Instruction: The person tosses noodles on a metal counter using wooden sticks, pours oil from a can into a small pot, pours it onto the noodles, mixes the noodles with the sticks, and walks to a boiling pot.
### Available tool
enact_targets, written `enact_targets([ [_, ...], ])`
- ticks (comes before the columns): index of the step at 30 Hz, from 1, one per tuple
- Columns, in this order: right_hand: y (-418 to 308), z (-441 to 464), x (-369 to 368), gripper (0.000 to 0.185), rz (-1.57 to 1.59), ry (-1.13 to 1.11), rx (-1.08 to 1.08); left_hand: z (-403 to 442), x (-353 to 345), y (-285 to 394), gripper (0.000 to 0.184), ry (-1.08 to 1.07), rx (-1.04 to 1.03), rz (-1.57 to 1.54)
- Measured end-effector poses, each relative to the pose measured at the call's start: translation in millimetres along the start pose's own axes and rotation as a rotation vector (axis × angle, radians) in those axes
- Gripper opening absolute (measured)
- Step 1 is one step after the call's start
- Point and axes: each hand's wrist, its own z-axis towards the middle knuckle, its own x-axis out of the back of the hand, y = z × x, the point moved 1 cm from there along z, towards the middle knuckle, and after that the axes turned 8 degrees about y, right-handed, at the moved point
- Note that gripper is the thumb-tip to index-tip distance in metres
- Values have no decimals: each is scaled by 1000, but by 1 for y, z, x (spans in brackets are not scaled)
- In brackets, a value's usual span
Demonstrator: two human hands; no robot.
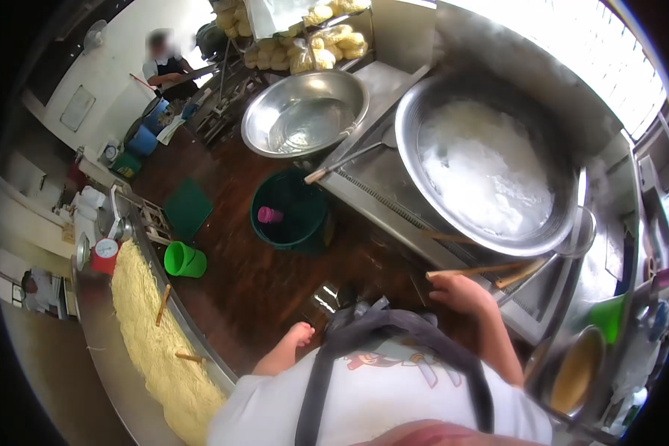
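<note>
My left hand (301, 334) is closed in a loose fist beside my body, over the floor, with nothing showing in it. At the front edge of the stove counter, my right hand (459, 293) has its fingers curled at the near end of a wooden stick (483, 270); the grip is partly hidden. Beside that stick is another wooden handle (514, 276). A large metal wok (410, 160) holds cloudy, foaming, steaming liquid (490, 160). By the wok's right rim lies a round wire skimmer (586, 232). A long-handled ladle (353, 160) rests on the counter left of the wok.
Yellow noodles or dough (145, 320) cover a table at left, with two wooden sticks on top. A wide metal basin (305, 115), dark green tub (290, 215) and bright green bucket (186, 260) stand ahead. Bagged goods (305, 52) fill a rack. Two people are farther off.
</note>
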Motion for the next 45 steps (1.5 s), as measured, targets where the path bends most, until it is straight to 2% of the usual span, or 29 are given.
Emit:
enact_targets([
  [5,-45,44,-4,46,44,35,-168,57,105,121,32,87,-173,-133],
  [6,-52,56,-4,46,37,35,-207,71,124,140,35,76,-211,-74],
  [8,-75,81,-1,47,73,0,-266,80,154,172,40,128,-283,-152],
  [11,-94,110,-5,48,108,32,-298,86,193,201,45,78,-330,-153],
  [16,-107,144,-15,47,150,76,-371,119,222,180,49,0,-221,47],
  [19,-118,141,-14,47,200,128,-464,143,226,144,41,-40,-81,68],
  [22,-99,127,-21,46,95,150,-406,152,230,127,38,-95,19,140],
  [24,-95,113,-14,47,130,171,-471,179,230,125,36,-226,-148,251],
  [25,-98,104,-9,47,145,191,-529,161,229,152,35,-271,-175,239],
  [27,-84,83,-18,48,160,207,-641,220,196,139,35,-266,-163,146],
  [30,-71,46,-33,49,196,254,-738,145,182,247,39,-440,-406,274],
  [32,-60,14,-44,49,228,299,-791,127,140,298,43,-472,-561,266],
  [34,-40,-21,-56,49,256,348,-846,83,96,354,42,-508,-559,208],
  [38,19,-80,-78,49,395,511,-940,-10,0,450,48,-539,-878,278],
  [40,49,-103,-81,49,371,614,-962,-19,-61,478,56,-497,-1042,410],
  [42,79,-114,-79,55,391,689,-1024,-75,-105,493,64,-385,-1126,538],
  [44,121,-120,-85,59,285,771,-1044,-116,-147,498,73,-234,-1190,694],
  [45,144,-122,-87,61,246,807,-1067,-121,-169,494,72,-57,-1347,754],
])
